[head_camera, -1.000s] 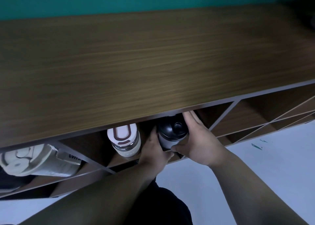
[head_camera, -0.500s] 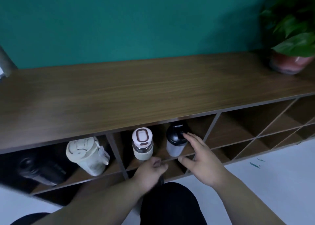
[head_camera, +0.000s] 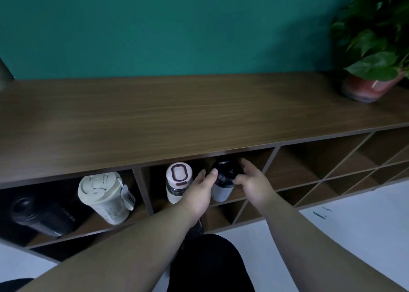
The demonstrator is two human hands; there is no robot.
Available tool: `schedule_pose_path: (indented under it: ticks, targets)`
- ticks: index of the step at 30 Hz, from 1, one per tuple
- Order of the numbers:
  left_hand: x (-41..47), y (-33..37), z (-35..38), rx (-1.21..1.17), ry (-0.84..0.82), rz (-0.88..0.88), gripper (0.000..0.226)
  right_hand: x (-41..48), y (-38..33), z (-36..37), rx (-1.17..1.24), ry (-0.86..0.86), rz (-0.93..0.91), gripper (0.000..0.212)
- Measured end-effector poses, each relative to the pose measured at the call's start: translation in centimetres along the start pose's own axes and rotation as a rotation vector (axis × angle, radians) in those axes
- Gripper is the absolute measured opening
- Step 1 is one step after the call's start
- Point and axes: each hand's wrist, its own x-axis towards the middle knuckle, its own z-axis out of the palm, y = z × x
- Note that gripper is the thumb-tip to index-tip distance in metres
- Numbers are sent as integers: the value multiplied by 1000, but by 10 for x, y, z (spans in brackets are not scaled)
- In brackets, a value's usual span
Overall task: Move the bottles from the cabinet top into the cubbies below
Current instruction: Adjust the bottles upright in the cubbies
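A black-lidded shaker bottle (head_camera: 223, 181) stands in the middle cubby under the wooden cabinet top (head_camera: 177, 119). My left hand (head_camera: 200, 190) is at its left side and my right hand (head_camera: 254, 181) at its right, both with fingers spread and close to it; neither clearly grips it. In the same cubby, to the left, stands a white-capped clear bottle (head_camera: 178, 182). The cubby further left holds a cream tumbler (head_camera: 104, 195) and a black bottle (head_camera: 42, 214), both tilted. No bottle is on the cabinet top.
A potted plant (head_camera: 374, 48) stands at the top's far right by the teal wall. Several bare cubbies (head_camera: 309, 165) stretch to the right. White floor (head_camera: 332, 236) lies below, and my dark-clothed knee (head_camera: 210, 263) is between my arms.
Both hands held the black-lidded shaker in the cubby a second ago, then let go and drew back. Now they are spread beside it again. The view has lifted to show the whole top.
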Motion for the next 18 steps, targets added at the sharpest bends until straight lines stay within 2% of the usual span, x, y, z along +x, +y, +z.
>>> schedule_pose_path:
  ticks: [2,5,7,11,18]
  targets:
    - [6,-1,3,55,-30,-3,116,12,4,-2,-37,-38,-7,95]
    - [8,-1,12,157,-87,-8,81,15,0,0,-122,-73,-17,87]
    - [10,-3,16,214,-92,-37,68,18,4,2,-164,-87,-26,76]
    - [10,-10,22,257,-103,-70,70,21,13,2,-212,-88,-58,70]
    - [9,-12,28,271,-113,-77,78,22,16,-1,-200,-83,-96,72]
